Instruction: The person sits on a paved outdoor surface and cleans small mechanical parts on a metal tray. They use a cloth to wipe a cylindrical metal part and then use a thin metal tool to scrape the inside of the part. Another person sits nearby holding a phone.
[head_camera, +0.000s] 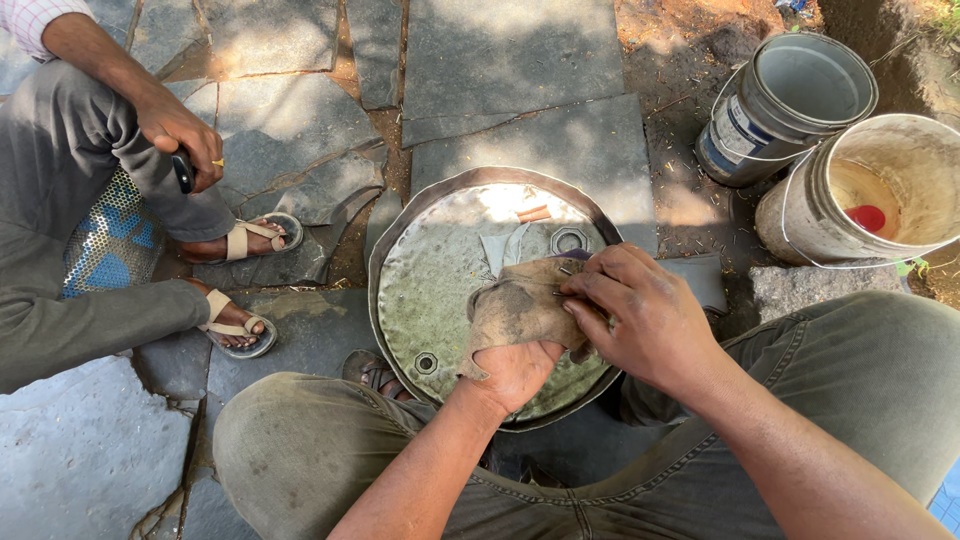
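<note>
- The left hand (515, 372) is closed around a dirty brown piece of leather or cloth (520, 308), gripping it from below and holding it up over the round metal drum lid (430, 270)
- The right hand (640, 315) comes in from the right with fingertips pinched narrow on the top edge of that piece; something thin shows between them, perhaps a needle or pin, but it is too small to tell
- Judged risk: if a sharp point is in that pinch, it sits just beside the left fingers, and a slip through the stiff material could prick them
- Judged risk: the piece is held in the air with nothing under it, so a tug could pull it out of the left grip and drop it on the lid
- The lid lies flat on the ground between the knees, dented and dusty, with two bung fittings; sun glare on it could hide fine detail
- The ground is uneven grey stone slabs (520, 60) with dirt in the joints
- Two buckets (800, 100) stand on bare earth at the upper right, well apart from the hands
- Another person sits to the left, their hand (185, 140) holding a dark object, sandalled feet (240, 290) near the lid
</note>
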